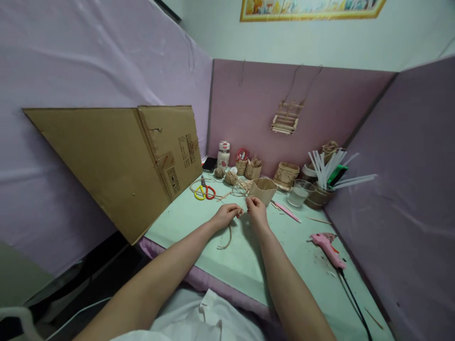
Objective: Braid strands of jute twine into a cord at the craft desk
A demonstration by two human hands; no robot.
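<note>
My left hand [226, 216] is closed in a pinch on a piece of brown twine [230, 233], whose loose tail hangs down and curls onto the table. Close beside it, my right hand [257, 212] is also closed, thumb and fingertips pressed together; whatever lies between them is too small to make out. Just behind the right hand stands an open, tan corrugated cardboard holder [263, 188], partly covered by the fingers. A craft knife with a pink handle [287, 211] lies to the right of that hand.
Scissors [205, 191] and twine balls [231, 178] lie behind my hands. At right are a pink glue gun [327, 249] with its cord, a clear cup [299, 194] and white glue sticks [325, 168]. A large cardboard sheet [106, 161] leans at left.
</note>
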